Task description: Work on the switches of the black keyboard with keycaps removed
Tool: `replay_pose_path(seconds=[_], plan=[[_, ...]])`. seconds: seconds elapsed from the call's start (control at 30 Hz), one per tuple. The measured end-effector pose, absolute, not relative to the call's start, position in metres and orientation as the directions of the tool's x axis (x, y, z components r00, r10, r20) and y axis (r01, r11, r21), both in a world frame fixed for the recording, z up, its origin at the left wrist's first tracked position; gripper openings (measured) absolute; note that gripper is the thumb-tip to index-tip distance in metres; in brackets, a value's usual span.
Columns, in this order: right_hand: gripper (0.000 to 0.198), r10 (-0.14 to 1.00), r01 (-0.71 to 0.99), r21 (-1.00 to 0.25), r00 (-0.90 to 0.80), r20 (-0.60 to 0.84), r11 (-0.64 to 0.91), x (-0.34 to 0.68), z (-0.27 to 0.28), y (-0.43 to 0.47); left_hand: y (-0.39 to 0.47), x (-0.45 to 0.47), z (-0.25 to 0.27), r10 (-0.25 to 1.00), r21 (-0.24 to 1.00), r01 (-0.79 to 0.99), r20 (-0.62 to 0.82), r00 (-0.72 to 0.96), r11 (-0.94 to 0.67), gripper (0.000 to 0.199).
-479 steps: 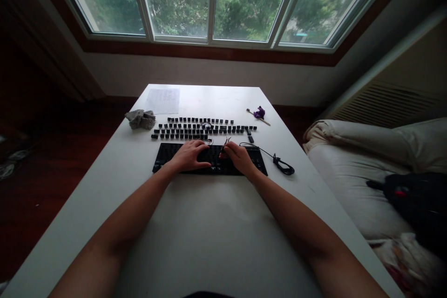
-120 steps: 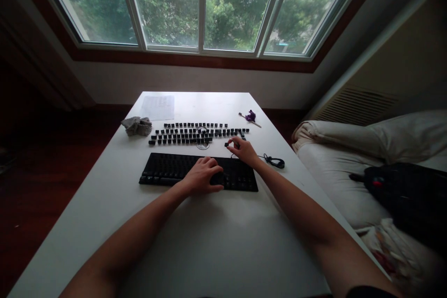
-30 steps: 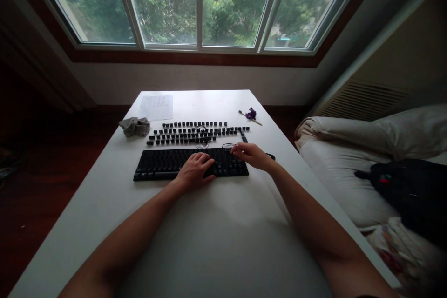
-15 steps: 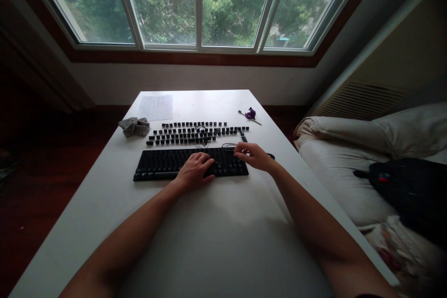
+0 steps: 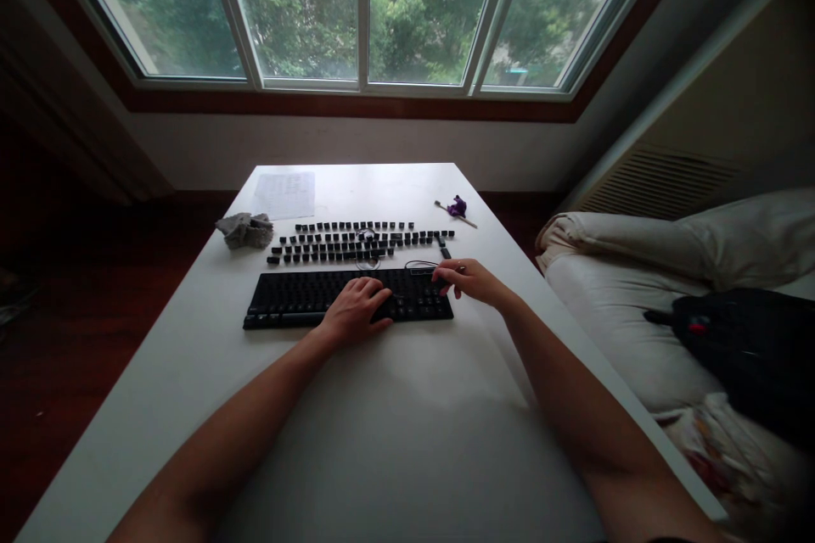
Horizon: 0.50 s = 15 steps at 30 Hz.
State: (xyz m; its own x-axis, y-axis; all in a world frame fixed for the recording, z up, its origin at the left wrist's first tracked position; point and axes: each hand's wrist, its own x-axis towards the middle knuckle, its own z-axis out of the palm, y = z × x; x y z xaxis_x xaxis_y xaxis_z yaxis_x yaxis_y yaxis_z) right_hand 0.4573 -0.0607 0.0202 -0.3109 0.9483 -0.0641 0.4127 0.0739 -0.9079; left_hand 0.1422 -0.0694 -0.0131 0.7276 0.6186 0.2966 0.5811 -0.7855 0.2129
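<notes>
A black keyboard (image 5: 289,295) lies near the middle of the white table. My left hand (image 5: 357,305) rests palm down on its middle, fingers stretched out. Over the keyboard's right end is my right hand (image 5: 469,280), with thumb and fingers drawn together in a pinch. Something small and dark shows at these fingers, too little of it visible to name. Behind the keyboard, loose black keycaps (image 5: 328,253) stand in several rows. A thin dark cable loop (image 5: 420,263) shows at the keyboard's back edge.
A grey crumpled cloth (image 5: 244,231) lies left of the keycaps, with a printed sheet of paper (image 5: 286,195) behind it. At the back right are a brush (image 5: 468,222) and a purple crumpled thing (image 5: 457,206). A pale sofa (image 5: 598,305) with a black bag (image 5: 744,348) stands to the right.
My right hand has shifted slightly right and turned, its fingers now pointing further down toward the keyboard's right end. My left hand stays where it was.
</notes>
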Motion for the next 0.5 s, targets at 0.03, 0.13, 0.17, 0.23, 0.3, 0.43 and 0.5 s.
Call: replay_pose_path(seconds=[0.03,0.13,0.17,0.23,0.3,0.43,0.5], plan=[[0.040,0.937,0.367,-0.930,-0.336,-0.091,0.041,0.458,0.019,-0.060,-0.070,0.142,-0.013,0.618,0.217,0.579,0.297,0.728,-0.786,0.052],[0.046,0.925,0.249,-0.968,-0.358,-0.124,-0.033,0.460,0.018,-0.058,-0.070,0.142,-0.012,0.617,0.220,0.577,0.299,0.728,-0.787,0.051],[0.046,0.927,0.224,-0.973,-0.352,-0.127,-0.048,0.460,0.018,-0.058,-0.070,0.142,-0.012,0.618,0.218,0.578,0.300,0.727,-0.786,0.050],[0.047,0.931,0.192,-0.979,-0.342,-0.130,-0.066,0.462,0.017,-0.058,-0.070,0.142,-0.012,0.619,0.214,0.581,0.300,0.726,-0.785,0.051],[0.047,0.929,0.178,-0.981,-0.344,-0.135,-0.076,0.463,0.014,-0.057,-0.070,0.142,-0.013,0.618,0.211,0.581,0.300,0.727,-0.786,0.051],[0.045,0.947,0.113,-0.988,-0.292,-0.132,-0.103,0.468,0.008,-0.054,-0.069,0.141,-0.013,0.616,0.209,0.580,0.297,0.730,-0.788,0.050],[0.044,0.963,0.068,-0.993,-0.244,-0.113,-0.100,0.470,0.006,-0.052,-0.070,0.141,-0.012,0.616,0.208,0.581,0.296,0.729,-0.787,0.050]])
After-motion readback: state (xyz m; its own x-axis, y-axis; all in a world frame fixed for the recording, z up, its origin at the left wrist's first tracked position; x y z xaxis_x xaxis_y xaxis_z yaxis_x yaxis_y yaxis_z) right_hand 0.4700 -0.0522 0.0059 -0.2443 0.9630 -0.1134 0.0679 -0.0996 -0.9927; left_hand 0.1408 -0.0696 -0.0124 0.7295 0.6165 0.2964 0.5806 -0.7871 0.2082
